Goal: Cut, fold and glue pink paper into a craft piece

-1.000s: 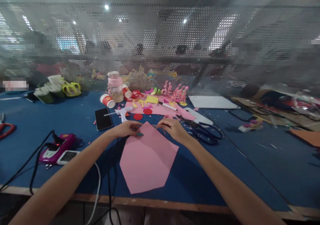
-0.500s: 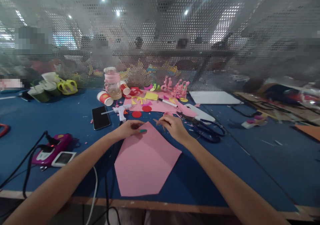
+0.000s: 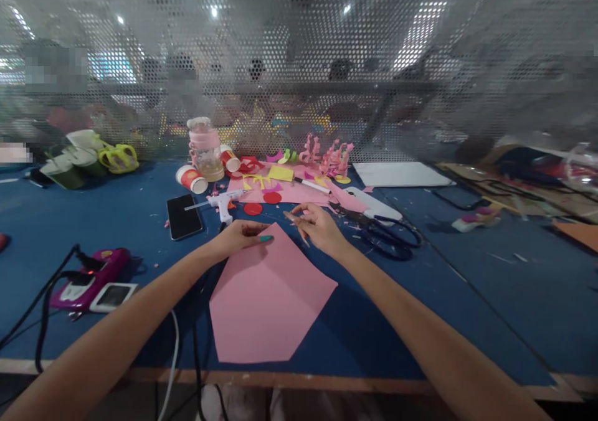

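A flat, many-sided piece of pink craft sheet lies in front of me, its narrow corner pointing away. My left hand is closed on the upper left edge near that corner, with a green-nailed thumb on top and the fingers partly hidden. Just right of the corner, my right hand is raised off the sheet. Its fingers are bent with the tips apart, and I see nothing between them. Dark-blue-handled scissors rest to the right of this hand, beside a white phone-like slab.
Beyond my hands are a glue gun, a black phone, paper cups, a bottle, red discs, a marker and pink figures. A purple power strip with cables sits left. A perforated screen stands behind.
My right hand's fingers have spread a little and lifted slightly. My left hand keeps its hold on the pink craft sheet. The whole view has shifted a little.
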Tool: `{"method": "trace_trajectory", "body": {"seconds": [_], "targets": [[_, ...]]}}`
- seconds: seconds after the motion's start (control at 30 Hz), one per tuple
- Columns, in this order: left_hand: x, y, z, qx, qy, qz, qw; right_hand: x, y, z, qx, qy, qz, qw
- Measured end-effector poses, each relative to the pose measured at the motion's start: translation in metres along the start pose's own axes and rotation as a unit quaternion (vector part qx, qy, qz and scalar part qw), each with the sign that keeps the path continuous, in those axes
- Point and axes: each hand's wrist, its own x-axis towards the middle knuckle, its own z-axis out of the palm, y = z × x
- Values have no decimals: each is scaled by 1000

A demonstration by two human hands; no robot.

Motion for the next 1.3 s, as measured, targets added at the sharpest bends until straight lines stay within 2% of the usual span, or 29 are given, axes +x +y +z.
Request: {"method": "trace_trajectory", "body": {"seconds": [0.2,0.43,0.93,1.3], "targets": [[0,1,1,2,-19,14,1000,1,-4,4,-2,-44,14,999],[2,-4,0,12,-16,35,999,3,1,5,32,-46,16,998],[3,-3,-1,-12,-20,10,1000,3,4,5,47,-57,11,997],[4,-6,-3,-19,-9,24,999,4,6,4,50,-59,10,997]]}}
